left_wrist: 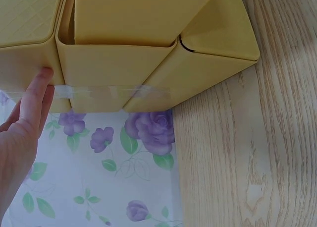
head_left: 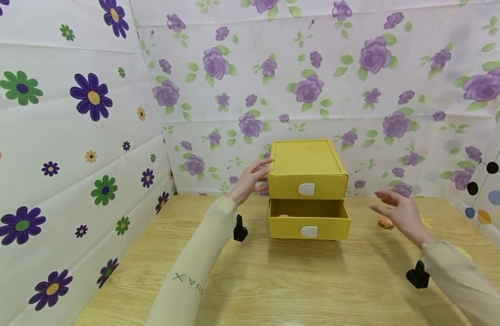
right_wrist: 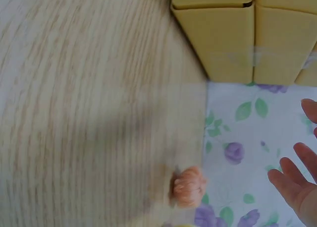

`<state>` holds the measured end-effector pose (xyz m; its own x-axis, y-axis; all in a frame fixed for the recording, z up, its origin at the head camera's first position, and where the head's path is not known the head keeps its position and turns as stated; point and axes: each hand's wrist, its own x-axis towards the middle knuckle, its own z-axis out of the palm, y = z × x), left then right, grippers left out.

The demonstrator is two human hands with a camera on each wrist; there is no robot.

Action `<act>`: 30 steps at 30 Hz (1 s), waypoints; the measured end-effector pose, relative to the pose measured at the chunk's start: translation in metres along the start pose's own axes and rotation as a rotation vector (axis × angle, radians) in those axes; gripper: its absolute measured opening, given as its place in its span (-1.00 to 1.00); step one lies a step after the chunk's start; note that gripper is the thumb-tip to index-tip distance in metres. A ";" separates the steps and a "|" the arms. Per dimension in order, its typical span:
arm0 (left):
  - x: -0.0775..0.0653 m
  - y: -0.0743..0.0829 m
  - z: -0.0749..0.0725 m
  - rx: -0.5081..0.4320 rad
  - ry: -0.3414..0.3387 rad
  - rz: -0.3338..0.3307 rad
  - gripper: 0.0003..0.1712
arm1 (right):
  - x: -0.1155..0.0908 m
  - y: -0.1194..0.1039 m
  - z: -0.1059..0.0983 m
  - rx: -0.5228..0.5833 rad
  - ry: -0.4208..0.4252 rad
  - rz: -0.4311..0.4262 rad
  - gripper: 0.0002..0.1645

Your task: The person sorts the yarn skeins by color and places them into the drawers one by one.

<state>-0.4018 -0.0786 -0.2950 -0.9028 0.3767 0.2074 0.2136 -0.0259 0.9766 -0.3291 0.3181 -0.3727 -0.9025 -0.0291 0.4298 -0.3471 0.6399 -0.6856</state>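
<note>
A yellow two-drawer box stands against the back wall. Its upper drawer is closed, while the lower drawer is pulled out, with a bit of something orange showing inside. My left hand is at the box's left side; in the left wrist view, extended fingertips touch the upper side wall. My right hand hovers right of the box, fingers apart and holding nothing. Below it on the table lies a small ridged orange lump, partly covered by the hand in the head view.
Something thin and yellow lies past the right hand. The wooden table runs back to a flower-printed cloth wall, and another printed cloth stands along the left. Clear tape crosses the box's side.
</note>
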 end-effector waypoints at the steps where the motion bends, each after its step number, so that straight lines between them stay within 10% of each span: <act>1: -0.002 0.003 0.001 -0.001 -0.009 -0.004 -0.51 | 0.000 0.002 0.000 -0.003 -0.003 0.004 -0.33; 30: -0.007 0.011 0.002 -0.022 -0.032 -0.026 -0.47 | -0.010 0.069 0.008 -0.115 -0.168 0.191 -0.17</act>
<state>-0.3927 -0.0800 -0.2862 -0.8954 0.4071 0.1805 0.1816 -0.0361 0.9827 -0.3465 0.3565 -0.4291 -0.9818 -0.0205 0.1890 -0.1440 0.7289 -0.6693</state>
